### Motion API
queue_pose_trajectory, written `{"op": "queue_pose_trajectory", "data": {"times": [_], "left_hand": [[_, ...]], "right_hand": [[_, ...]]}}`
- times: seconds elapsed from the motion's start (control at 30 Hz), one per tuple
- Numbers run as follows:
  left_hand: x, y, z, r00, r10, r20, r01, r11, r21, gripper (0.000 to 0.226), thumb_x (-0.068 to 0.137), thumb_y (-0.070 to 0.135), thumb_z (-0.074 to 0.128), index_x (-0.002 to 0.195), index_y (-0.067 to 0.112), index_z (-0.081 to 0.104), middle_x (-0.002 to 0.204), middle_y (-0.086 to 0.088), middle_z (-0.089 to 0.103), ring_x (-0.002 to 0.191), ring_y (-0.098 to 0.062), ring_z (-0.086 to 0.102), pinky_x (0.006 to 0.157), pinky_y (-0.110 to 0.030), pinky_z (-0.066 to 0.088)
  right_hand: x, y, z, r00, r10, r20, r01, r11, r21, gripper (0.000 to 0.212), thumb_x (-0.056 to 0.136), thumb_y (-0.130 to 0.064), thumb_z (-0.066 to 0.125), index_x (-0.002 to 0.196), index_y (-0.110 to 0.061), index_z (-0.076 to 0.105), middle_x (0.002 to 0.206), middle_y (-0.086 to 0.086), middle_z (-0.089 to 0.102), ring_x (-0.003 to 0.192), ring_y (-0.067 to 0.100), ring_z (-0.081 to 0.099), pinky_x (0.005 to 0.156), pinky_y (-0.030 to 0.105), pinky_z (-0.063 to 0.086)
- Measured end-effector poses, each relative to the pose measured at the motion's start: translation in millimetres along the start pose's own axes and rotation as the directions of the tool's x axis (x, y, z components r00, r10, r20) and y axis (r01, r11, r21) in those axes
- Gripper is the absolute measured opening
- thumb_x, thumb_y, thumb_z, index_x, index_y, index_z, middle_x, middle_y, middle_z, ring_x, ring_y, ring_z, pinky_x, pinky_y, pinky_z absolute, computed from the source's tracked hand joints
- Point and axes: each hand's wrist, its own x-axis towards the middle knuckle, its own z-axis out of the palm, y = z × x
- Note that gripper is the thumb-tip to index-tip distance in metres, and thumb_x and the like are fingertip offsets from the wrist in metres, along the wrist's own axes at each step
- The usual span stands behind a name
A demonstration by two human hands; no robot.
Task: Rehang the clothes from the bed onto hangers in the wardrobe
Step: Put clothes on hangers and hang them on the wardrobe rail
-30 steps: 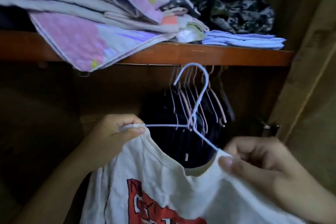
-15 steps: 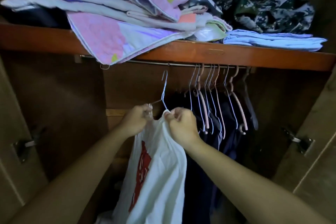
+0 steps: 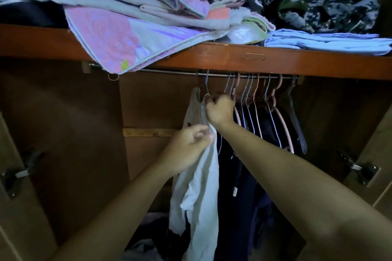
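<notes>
Both hands grip the white T-shirt (image 3: 199,176): the right hand (image 3: 220,110) is closed on its shoulder just below the rail (image 3: 169,71), the left hand (image 3: 188,148) pinches the cloth lower down. Its wire hanger (image 3: 206,85) hooks over the rail, left of the other hangers (image 3: 254,99).
</notes>
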Motion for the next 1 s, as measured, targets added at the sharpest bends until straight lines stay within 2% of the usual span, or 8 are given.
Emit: {"op": "queue_pose_trajectory", "data": {"times": [0.13,0.27,0.37,0.5,0.6,0.73,0.87,1.0], "left_hand": [[14,-8,9,0.999,-0.013,0.030,0.010,0.995,0.102,0.027,0.082,0.054,0.059,0.099,0.035,0.050,0.095,0.002,0.051,0.086,-0.012,0.052,0.085,-0.033,0.041],[24,-23,16,0.999,-0.025,0.019,0.021,0.983,0.182,0.025,0.088,0.050,0.057,0.096,0.031,0.043,0.093,0.002,0.050,0.086,-0.014,0.052,0.085,-0.040,0.046],[30,-30,24,0.998,-0.051,0.030,0.045,0.981,0.188,0.036,0.088,0.056,0.050,0.106,0.025,0.055,0.096,-0.002,0.057,0.096,-0.016,0.059,0.093,-0.044,0.047],[31,-41,40,0.995,-0.096,0.019,0.090,0.973,0.215,0.038,0.090,0.048,0.055,0.085,0.010,0.053,0.077,-0.009,0.059,0.075,-0.023,0.062,0.069,-0.044,0.049],[33,-46,48,0.994,-0.112,-0.010,0.111,0.967,0.230,0.032,0.091,0.043,0.059,0.086,0.011,0.057,0.074,-0.002,0.063,0.070,-0.019,0.062,0.059,-0.034,0.043],[40,-43,45,0.994,-0.106,-0.009,0.105,0.970,0.220,0.016,0.095,0.028,0.057,0.096,0.012,0.060,0.077,-0.001,0.063,0.071,-0.017,0.062,0.056,-0.028,0.041],[44,-46,43,0.990,-0.134,0.031,0.126,0.975,0.185,0.009,0.097,0.023,0.056,0.094,0.014,0.059,0.076,0.000,0.063,0.071,-0.018,0.062,0.059,-0.030,0.045],[41,-49,44,0.984,-0.177,0.020,0.168,0.959,0.228,0.022,0.097,0.026,0.055,0.079,0.014,0.050,0.069,-0.001,0.055,0.062,-0.017,0.055,0.055,-0.030,0.037]], "right_hand": [[7,9,15,0.997,0.071,-0.040,-0.070,0.997,0.022,0.050,0.099,-0.020,0.056,0.051,-0.015,0.040,0.059,0.011,0.055,0.064,0.026,0.052,0.058,0.028,0.029],[13,29,21,0.984,0.173,-0.040,-0.172,0.985,0.011,0.033,0.097,-0.018,0.055,0.069,-0.001,0.057,0.078,0.024,0.067,0.076,0.039,0.065,0.058,0.029,0.033],[15,44,21,0.979,0.196,-0.049,-0.199,0.978,-0.060,0.034,0.098,-0.021,0.053,0.079,0.006,0.064,0.087,0.027,0.069,0.084,0.042,0.066,0.061,0.032,0.038],[7,46,23,0.998,0.040,0.043,-0.030,0.978,-0.205,0.045,0.099,-0.018,0.054,0.057,-0.008,0.042,0.082,0.029,0.065,0.078,0.041,0.064,0.059,0.032,0.034],[-2,41,29,0.992,-0.024,0.128,0.054,0.971,-0.234,0.047,0.100,-0.020,0.054,0.056,-0.016,0.038,0.071,0.020,0.058,0.072,0.041,0.063,0.057,0.030,0.033],[-2,35,31,0.996,0.040,0.077,-0.024,0.980,-0.195,0.031,0.100,-0.018,0.053,0.071,-0.005,0.051,0.085,0.026,0.065,0.077,0.042,0.064,0.058,0.032,0.037],[-2,34,32,0.994,0.093,0.050,-0.082,0.977,-0.197,0.028,0.100,-0.018,0.052,0.076,-0.004,0.050,0.091,0.029,0.064,0.080,0.043,0.063,0.060,0.034,0.041],[-1,35,33,0.984,0.122,0.126,-0.096,0.977,-0.192,0.032,0.101,-0.019,0.051,0.073,-0.005,0.049,0.077,0.017,0.054,0.068,0.031,0.052,0.059,0.030,0.036]]}}
